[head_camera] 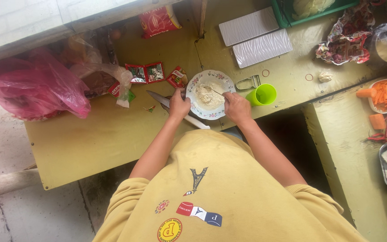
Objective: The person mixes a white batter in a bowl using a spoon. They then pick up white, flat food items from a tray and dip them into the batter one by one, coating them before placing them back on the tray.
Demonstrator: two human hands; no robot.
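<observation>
Near the counter's front edge sits the floral plate of white flour; my left hand grips its rim, my right hand pinches a spoon in the flour. Looks like mixing; next likely needs steady plate, slow stirring

We count one floral plate at twelve o'clock, one green cup at one, two white ribbed trays beyond it, one knife at eleven, three red sachets and one pink bag at ten.
</observation>
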